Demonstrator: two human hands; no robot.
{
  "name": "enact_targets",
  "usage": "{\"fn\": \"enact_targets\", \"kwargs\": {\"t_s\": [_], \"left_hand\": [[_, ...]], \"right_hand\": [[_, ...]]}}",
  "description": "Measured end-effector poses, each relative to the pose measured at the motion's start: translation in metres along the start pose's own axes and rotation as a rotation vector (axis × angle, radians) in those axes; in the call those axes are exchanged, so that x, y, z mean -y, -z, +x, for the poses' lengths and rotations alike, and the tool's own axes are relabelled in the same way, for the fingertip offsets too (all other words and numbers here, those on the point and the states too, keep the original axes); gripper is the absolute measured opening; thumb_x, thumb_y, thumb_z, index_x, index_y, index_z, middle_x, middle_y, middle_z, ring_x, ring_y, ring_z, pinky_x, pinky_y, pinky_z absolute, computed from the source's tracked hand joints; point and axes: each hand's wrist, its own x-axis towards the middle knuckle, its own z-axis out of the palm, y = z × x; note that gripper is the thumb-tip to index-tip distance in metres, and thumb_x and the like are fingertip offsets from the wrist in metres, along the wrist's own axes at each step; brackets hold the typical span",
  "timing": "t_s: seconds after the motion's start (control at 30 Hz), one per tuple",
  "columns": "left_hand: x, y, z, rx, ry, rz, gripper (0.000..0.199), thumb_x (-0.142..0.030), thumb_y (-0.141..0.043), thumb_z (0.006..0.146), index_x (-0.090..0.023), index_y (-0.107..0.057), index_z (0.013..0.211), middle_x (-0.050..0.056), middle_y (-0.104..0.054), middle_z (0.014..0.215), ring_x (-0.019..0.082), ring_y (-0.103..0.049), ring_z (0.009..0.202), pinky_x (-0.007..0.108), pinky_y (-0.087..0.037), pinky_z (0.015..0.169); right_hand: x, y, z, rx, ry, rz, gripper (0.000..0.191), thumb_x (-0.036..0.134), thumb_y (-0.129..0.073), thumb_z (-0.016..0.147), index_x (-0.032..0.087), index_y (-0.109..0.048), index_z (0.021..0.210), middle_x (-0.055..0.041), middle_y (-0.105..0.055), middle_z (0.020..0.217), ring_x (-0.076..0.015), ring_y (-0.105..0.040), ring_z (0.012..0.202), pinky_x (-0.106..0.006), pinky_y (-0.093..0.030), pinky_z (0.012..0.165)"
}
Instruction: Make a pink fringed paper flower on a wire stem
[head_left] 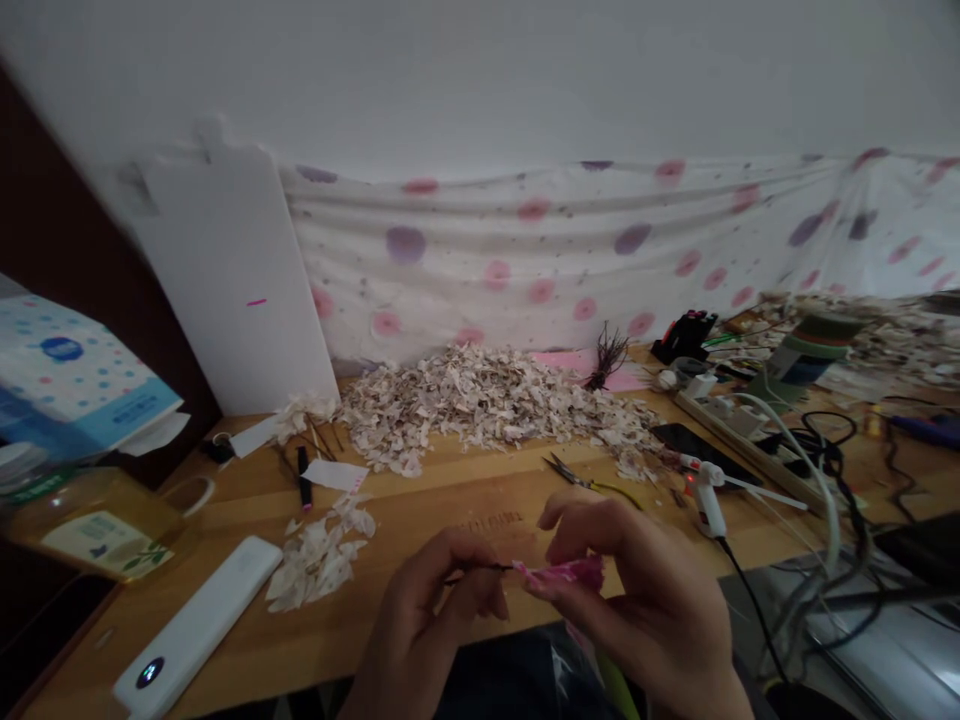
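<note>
At the table's front edge, my left hand [442, 600] pinches a thin dark stem [491, 567] between thumb and fingers. The stem points right, to a crumpled pink petal piece [566, 575]. My right hand [630, 590] is closed round that pink piece, thumb below and fingers above. Beyond my hands a large heap of pale dried petals [480, 395] lies against the wall. A smaller pile of pale petals [319, 560] is to the left of my left hand. Pliers [574, 475] with yellow handles lie just behind my right hand.
A white glue gun [707, 500] with a red light and cable stands right. Behind it are a dark phone [697, 450], a power strip [742, 430] and tangled cables. Left are a white power bank [199, 630], a bottle [90, 520], a tissue pack [75, 370] and a black marker [304, 478].
</note>
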Motion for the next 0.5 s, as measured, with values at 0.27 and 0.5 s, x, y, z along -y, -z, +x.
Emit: {"fn": "enact_targets", "kwargs": {"t_s": [0.27,0.5], "left_hand": [[0.014,0.007,0.007,0.124,-0.012,-0.101,0.039,-0.059,-0.075,0.085,-0.020,-0.074,0.084,0.002,-0.072,0.073,0.017,-0.066,0.074,0.026,-0.048,0.072],[0.023,0.013,0.015,0.217,-0.245,-0.110,0.036,-0.056,-0.074,0.087,-0.021,-0.077,0.082,0.004,-0.070,0.080,0.017,-0.062,0.076,0.027,-0.047,0.073]], "right_hand": [[0.010,0.001,0.002,0.036,0.056,-0.058,0.019,0.030,-0.069,0.098,0.027,-0.052,0.089,0.0084,-0.059,0.063,-0.0096,-0.055,0.054,-0.024,-0.045,0.056],[0.020,0.009,0.007,0.198,0.137,-0.072,0.012,0.023,-0.063,0.100,0.027,-0.053,0.095,0.0050,-0.066,0.067,-0.0117,-0.066,0.060,-0.023,-0.050,0.059]]}}
